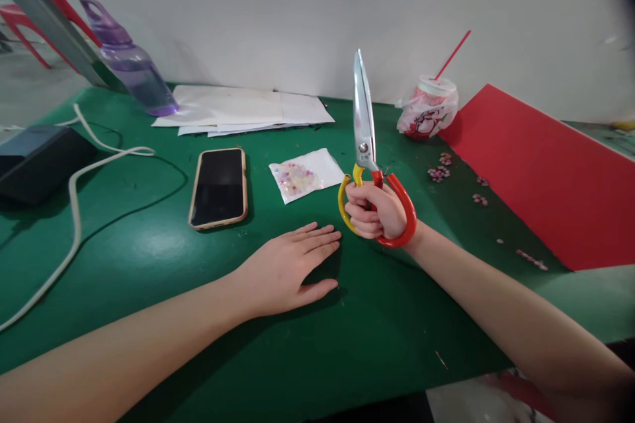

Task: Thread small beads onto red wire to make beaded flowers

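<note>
My right hand (376, 210) is closed around the red and yellow handles of a pair of scissors (364, 117), held upright with the closed steel blades pointing up. My left hand (290, 268) lies flat on the green table (149, 258), fingers stretched out toward the right, holding nothing. A small clear bag of pink beads (303, 175) lies just beyond both hands. A phone (219, 187) with a dark screen rests face up to the left of the bag.
White papers (243, 109) and a purple water bottle (129, 65) sit at the back. A bagged drink cup with a red straw (427, 108) stands by a red sheet (540, 172). Small flower beads (439, 173) are scattered near it. A dark box (37, 158) and white cable (74, 205) lie left.
</note>
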Demonstrator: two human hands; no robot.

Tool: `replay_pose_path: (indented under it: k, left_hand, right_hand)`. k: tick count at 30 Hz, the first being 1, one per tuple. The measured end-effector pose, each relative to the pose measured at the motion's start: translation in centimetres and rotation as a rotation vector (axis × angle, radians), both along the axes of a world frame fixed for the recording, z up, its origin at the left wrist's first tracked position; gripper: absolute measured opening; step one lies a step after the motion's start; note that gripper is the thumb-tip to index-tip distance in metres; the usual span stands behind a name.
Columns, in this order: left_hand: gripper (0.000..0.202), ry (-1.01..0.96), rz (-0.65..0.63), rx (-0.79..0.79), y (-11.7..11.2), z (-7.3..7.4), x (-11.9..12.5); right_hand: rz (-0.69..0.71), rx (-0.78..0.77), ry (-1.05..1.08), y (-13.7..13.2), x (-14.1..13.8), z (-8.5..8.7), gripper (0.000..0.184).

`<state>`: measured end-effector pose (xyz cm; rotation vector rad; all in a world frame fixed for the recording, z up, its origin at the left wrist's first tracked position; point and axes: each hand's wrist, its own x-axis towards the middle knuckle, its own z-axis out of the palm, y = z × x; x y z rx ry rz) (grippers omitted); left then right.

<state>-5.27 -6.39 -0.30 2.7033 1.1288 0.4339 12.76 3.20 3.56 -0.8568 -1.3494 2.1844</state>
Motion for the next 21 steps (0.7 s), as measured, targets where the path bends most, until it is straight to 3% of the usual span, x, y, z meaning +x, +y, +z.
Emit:
replay_pose_path:
  k: [13,21]
  left_hand:
    - [0.039,-0.008,0.01,0.012,0.2,0.09,-0.1]
    - [0.033,-0.019,0.01,0.138,0.32,-0.35,-0.19]
  right_hand:
    - [0.072,0.031,-0.172,0.03,0.82,-0.06,0.04]
    - [0.019,-0.023,-0.053,-0.24,0.93,0.74,0.031]
